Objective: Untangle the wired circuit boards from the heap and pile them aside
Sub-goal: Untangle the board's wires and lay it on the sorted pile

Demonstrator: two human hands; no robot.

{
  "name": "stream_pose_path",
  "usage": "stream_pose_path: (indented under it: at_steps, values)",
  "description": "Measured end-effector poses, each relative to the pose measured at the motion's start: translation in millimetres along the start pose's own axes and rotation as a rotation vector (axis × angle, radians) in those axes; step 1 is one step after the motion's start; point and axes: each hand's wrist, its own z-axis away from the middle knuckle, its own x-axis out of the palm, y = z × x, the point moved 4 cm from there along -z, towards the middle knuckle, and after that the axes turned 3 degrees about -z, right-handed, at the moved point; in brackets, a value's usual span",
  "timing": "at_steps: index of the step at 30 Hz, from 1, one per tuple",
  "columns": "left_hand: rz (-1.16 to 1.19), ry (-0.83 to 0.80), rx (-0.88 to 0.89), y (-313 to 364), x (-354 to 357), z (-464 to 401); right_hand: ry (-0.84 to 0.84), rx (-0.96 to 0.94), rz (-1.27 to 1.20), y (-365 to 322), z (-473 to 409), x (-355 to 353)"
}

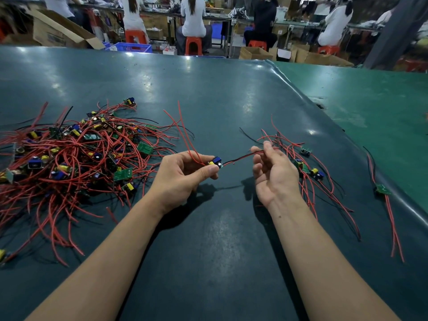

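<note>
A tangled heap of small circuit boards with red and black wires lies on the left of the dark mat. My left hand pinches one small board with blue and yellow parts above the mat; its red wires rise up behind the hand. That board's red and black wire pair runs right to my right hand, which is palm-up and pinches the wires between thumb and forefinger. Just behind my right hand lies a small pile of separated boards with wires.
One more wired board lies alone near the mat's right edge. The dark mat ends at a raised lip, with a green surface beyond. Far behind, people sit on red stools among cardboard boxes and a blue crate.
</note>
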Motion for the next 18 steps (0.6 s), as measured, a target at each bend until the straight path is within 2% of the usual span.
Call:
stream_pose_path:
  at_steps: [4, 11, 13, 15, 18]
  values:
    - [-0.006, 0.002, -0.003, 0, 1, 0, 0.005, -0.046, -0.011, -3, -3, -3]
    - [0.013, 0.039, 0.000, 0, -2, 0, -0.025, 0.044, -0.078, 2, -1, 0]
    - [0.017, 0.071, 0.015, 0, -3, -1, -0.077, 0.122, 0.000, 8, 2, 2]
    - [0.034, 0.090, 0.034, -1, -4, -1, -0.192, 0.215, 0.186, 17, 9, 8]
    - [0.019, 0.051, 0.047, -2, -1, -1, -0.352, 0.240, 0.386, 30, 18, 15]
